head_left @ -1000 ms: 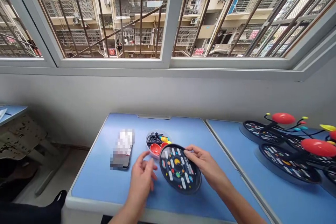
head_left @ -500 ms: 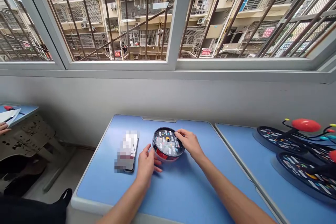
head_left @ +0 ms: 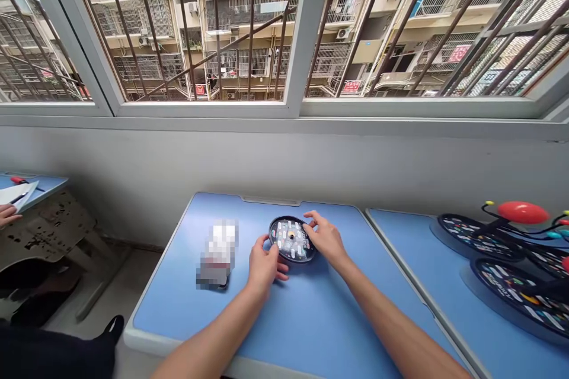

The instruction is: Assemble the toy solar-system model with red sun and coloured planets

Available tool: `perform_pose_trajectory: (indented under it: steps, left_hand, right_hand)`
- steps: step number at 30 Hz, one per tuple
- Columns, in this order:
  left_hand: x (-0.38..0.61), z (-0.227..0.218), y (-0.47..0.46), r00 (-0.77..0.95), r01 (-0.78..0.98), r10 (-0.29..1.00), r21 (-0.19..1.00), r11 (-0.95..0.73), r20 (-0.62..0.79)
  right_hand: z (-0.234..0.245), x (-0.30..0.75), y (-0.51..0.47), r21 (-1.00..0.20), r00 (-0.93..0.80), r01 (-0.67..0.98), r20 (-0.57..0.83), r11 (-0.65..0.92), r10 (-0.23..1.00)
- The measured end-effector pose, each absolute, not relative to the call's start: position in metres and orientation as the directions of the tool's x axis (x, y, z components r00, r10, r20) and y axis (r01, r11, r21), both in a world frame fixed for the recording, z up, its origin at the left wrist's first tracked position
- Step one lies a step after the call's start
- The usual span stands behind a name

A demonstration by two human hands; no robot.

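A round black-rimmed disc (head_left: 291,239) with a dark printed face, small white labels and a hub at its centre sits on the blue desk (head_left: 329,314). At its lower left rim is my left hand (head_left: 263,263), thumb over the edge and the other fingers curled low beside it. My right hand (head_left: 326,240) holds the upper right rim, with the thumb against the edge and a forefinger bent above it. What lies under the disc is hidden. To the left, a phone-like object (head_left: 220,278) lies flat, mostly blurred out.
On the adjoining desk at right stand several similar black discs (head_left: 520,290) with dark arms and a red oval ball (head_left: 523,212). Another person's hand (head_left: 8,215) rests by paper (head_left: 18,194) on a desk at far left. A wall (head_left: 355,166) and barred window are ahead.
The disc has shifted slightly right and sits lower and flatter; the red below its rim no longer shows. My left hand followed it rightward, and my right forefinger has lifted from the rim.
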State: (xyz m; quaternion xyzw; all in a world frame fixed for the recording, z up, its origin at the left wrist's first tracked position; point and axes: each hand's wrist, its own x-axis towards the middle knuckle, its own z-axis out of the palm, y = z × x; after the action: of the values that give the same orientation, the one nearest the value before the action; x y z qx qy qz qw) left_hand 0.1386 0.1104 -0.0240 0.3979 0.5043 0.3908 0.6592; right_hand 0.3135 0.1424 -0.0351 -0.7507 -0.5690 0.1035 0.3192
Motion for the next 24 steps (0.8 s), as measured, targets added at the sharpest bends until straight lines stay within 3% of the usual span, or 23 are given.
perform_pose_trajectory:
  steps: [11, 18, 24]
  left_hand:
    - [0.167, -0.029, 0.115, 0.322, -0.173, 0.906, 0.924, 0.341, -0.274]
    - [0.158, -0.034, 0.114, 0.443, -0.15, 0.867, 0.934, 0.323, -0.229]
    - [0.155, -0.043, 0.121, 0.452, -0.116, 0.86, 0.94, 0.321, -0.238]
  right_hand:
    - [-0.031, 0.348, 0.135, -0.55, 0.455, 0.737, -0.027, -0.393, 0.89]
    - [-0.026, 0.388, 0.147, -0.592, 0.647, 0.628, 0.037, -0.505, 0.761]
    - [-0.022, 0.412, 0.163, -0.707, 0.74, 0.513, 0.077, -0.486, 0.669]
